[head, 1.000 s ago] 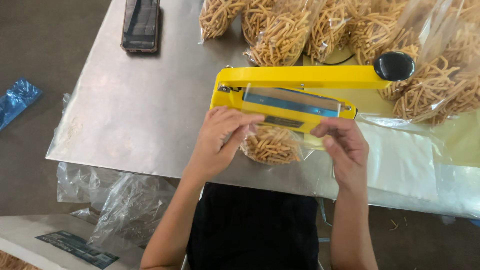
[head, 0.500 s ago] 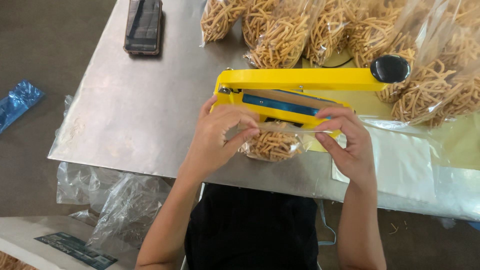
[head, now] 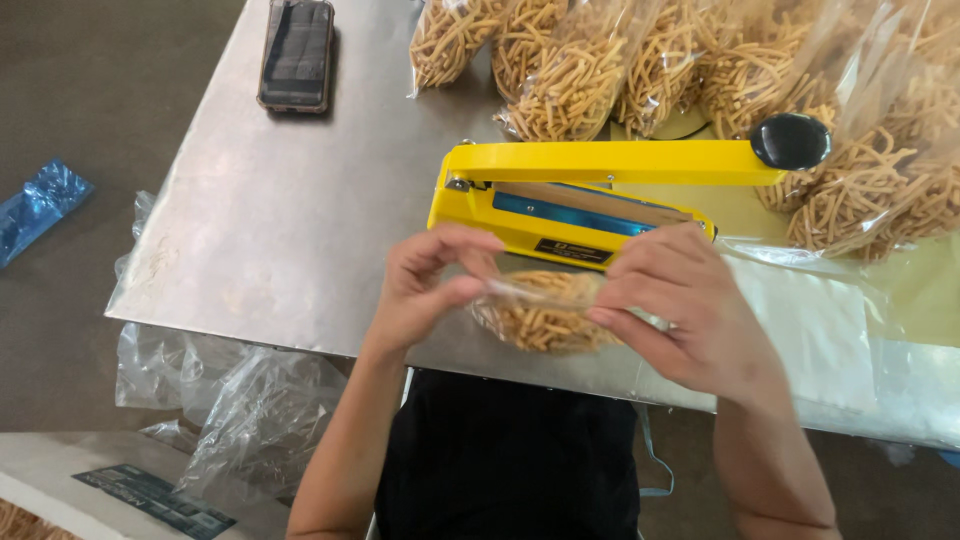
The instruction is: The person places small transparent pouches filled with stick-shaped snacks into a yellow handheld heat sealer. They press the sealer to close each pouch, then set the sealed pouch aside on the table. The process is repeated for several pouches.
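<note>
Looks like a small snack-packing workshop: steel table (head: 290, 230) carrying a yellow heat sealer (head: 600, 190), heaped clear bags of fried sticks (head: 640, 60), with spare plastic bags (head: 220, 390) piled underneath.

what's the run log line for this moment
left hand: pinching snack bag | right hand: holding bag's other end | yellow heat sealer: arm raised, behind bag

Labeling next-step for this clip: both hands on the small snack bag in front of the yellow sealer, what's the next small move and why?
Probably slide the small snack bag forward so its open top lies on the bar of the yellow sealer. The left hand and right hand pinch the bag's two ends just short of the sealer. Its arm looks raised, so the gap seems free.
</note>
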